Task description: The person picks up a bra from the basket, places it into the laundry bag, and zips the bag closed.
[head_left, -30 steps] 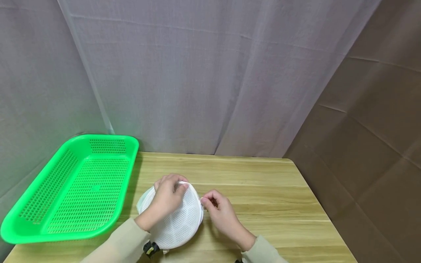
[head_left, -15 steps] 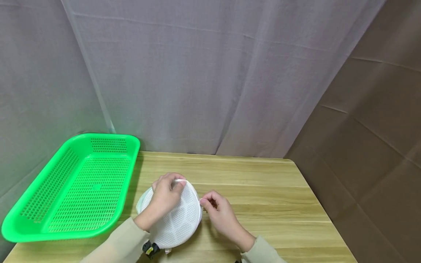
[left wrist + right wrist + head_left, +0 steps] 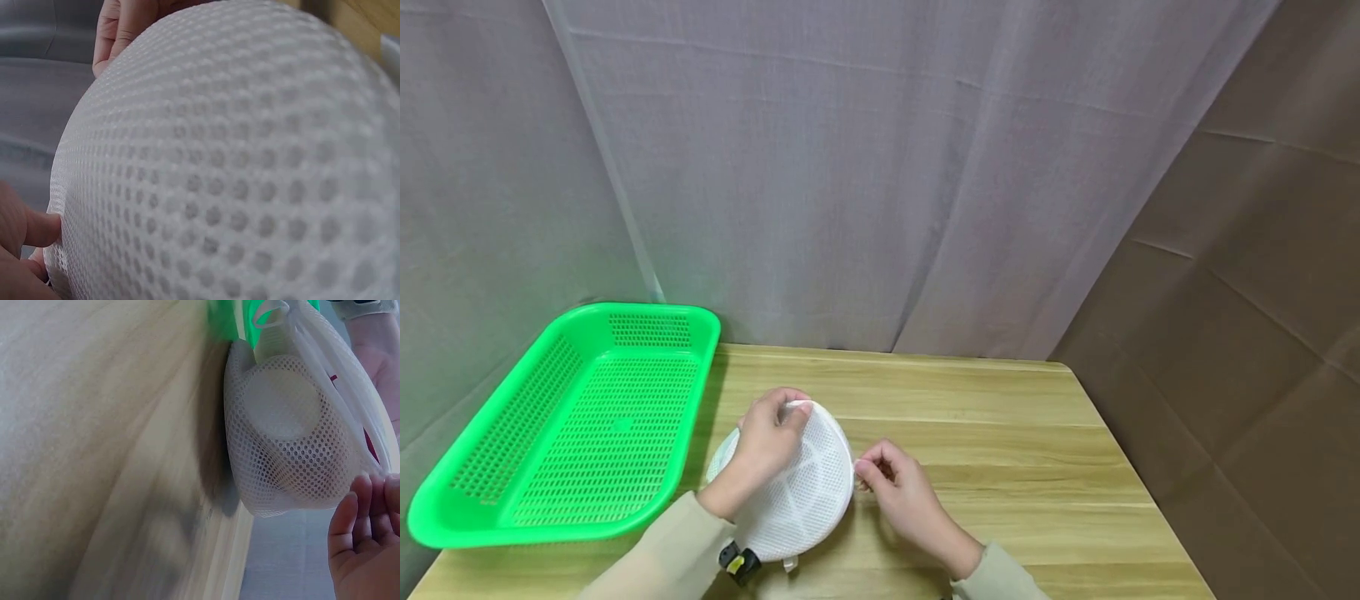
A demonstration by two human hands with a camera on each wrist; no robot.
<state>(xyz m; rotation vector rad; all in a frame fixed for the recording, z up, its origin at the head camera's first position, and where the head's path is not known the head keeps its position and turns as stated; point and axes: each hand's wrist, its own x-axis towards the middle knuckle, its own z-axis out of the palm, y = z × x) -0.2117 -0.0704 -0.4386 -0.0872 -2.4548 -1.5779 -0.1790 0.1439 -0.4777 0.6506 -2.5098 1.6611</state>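
Note:
A white mesh laundry bag with a round top is held above the table in front of me. My left hand grips its far rim, thumb on the mesh top; the left wrist view shows that thumb pressing the edge. At the bag's right side my right hand pinches the rim along the zipper; whether it has the zipper pull is hidden. In the right wrist view the zipper seam is parted, with a bit of red inside. A pale round shape shows through the mesh.
A green plastic basket with slotted sides stands on the left of the wooden table. Grey curtain hangs behind the table, and brown cloth runs along its right side.
My left hand and the bag have shifted a little to the left, and the bag has turned slightly. The right hand stays at the bag's right rim, barely lower than before.

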